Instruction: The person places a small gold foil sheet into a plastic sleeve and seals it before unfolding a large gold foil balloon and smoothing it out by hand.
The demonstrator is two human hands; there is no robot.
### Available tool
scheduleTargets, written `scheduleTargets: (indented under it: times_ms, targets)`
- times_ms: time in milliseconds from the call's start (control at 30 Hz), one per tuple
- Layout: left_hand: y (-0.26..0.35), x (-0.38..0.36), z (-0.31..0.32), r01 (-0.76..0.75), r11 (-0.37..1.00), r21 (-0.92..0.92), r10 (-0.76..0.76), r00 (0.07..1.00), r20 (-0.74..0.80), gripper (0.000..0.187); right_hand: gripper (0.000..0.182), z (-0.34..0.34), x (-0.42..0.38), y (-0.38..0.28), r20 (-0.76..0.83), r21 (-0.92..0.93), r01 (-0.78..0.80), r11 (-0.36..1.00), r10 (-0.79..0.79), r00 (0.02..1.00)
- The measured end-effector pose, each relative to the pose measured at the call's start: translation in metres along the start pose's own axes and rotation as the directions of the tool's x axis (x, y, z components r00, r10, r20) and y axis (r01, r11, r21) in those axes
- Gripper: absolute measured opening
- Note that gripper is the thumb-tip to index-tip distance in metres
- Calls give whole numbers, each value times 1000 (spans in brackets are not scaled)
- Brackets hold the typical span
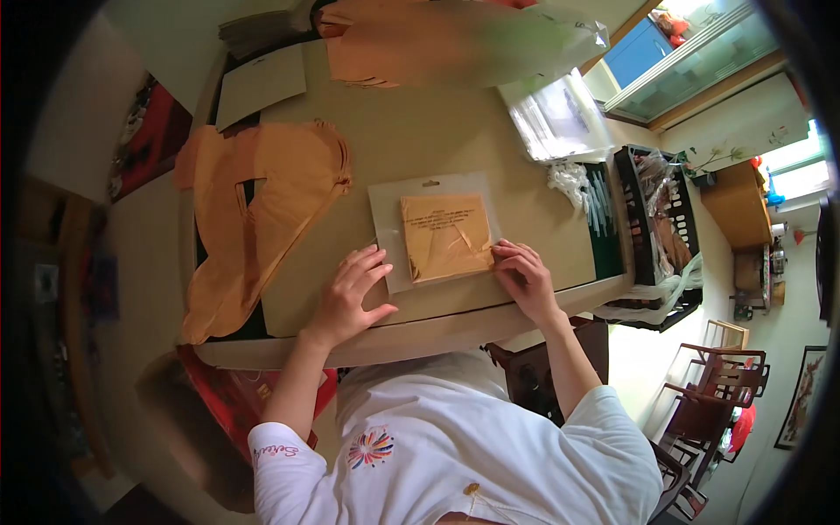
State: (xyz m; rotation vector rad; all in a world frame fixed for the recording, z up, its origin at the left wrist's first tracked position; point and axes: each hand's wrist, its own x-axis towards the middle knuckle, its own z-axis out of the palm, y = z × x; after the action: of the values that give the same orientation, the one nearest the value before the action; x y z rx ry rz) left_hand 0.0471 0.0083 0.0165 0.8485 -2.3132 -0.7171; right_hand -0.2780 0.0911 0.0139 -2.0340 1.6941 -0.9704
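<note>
Orange packet (444, 245), mid-frame, lies between loosely spread left fingers (364, 264) and nearer right fingers (514, 252) touching its edge, grip unclear.

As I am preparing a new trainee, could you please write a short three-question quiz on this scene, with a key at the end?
1. True or false: the black crate is to the right of the flat package.
2. What lies right beside the white bundle? a) scissors b) thin pale sticks c) a mug
3. Which of the person's hands has its fingertips at the right edge of the flat package?

Key: 1. True. 2. b. 3. The right hand.
</note>
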Motion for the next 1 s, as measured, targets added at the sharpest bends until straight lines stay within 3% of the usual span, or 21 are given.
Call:
scheduleTargets:
  times_ms: [100, 400, 567, 1000]
  targets:
    - [2, -5, 3, 37, 999, -35, -36, 999, 19, 51, 11, 3, 2, 0, -32, 20, -9, 1000, 10, 999]
    - [14, 6, 7, 93, 995, -24, -95, 994, -59, 20, 14, 4, 5, 1, -48, 35, -44, 998, 46, 998]
    - [8, 4, 22, 142, 990, -12, -142, 981, -133, 15, 13, 9, 6, 7, -107, 128, -89, 988, 103, 989]
    - [15, 14, 44, 238, 969, 71, -208, 934, -292, 18, 16, 24, 11, 3, -225, 11, -162, 987, 160, 961]
